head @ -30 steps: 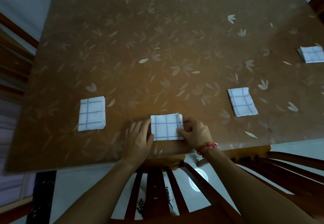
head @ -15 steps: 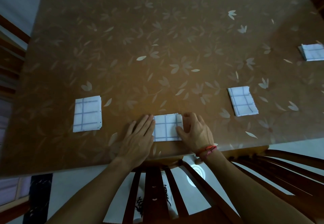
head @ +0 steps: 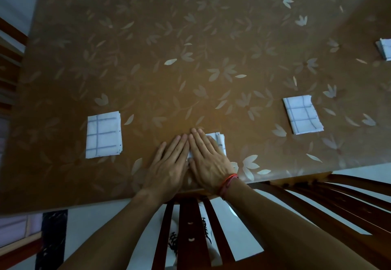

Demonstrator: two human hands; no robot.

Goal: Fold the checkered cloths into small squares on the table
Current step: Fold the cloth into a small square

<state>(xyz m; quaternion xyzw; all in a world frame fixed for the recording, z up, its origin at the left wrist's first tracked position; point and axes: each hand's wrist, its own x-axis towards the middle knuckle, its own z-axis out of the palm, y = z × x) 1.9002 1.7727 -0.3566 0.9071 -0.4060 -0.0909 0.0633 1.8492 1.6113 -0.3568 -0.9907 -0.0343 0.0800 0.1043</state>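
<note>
- The right hand [head: 208, 159] lies flat with straight fingers, pressing the middle cloth [head: 220, 142] by the near edge of the table [head: 190, 37].
- The left hand [head: 169, 164] lies flat alongside, against the right.
- This cloth is white with a dark grid, its layered edges showing.
- Similar folded squares lie apart: left cloth [head: 103, 135], right cloth [head: 302, 115], far cloth [head: 385, 50].

The tabletop [head: 148, 58] is warm brown, printed all over with pale cream leaves and petal sprays. The cloth near the left edge [head: 104, 135], the cloth toward the right edge [head: 302, 115] and the cloth at the near edge [head: 221, 145] are white, crossed by thin grey-blue check lines. A red-orange thread band [head: 229, 182] circles the right wrist, and the chair slats [head: 186, 227] are dark reddish brown.
</note>
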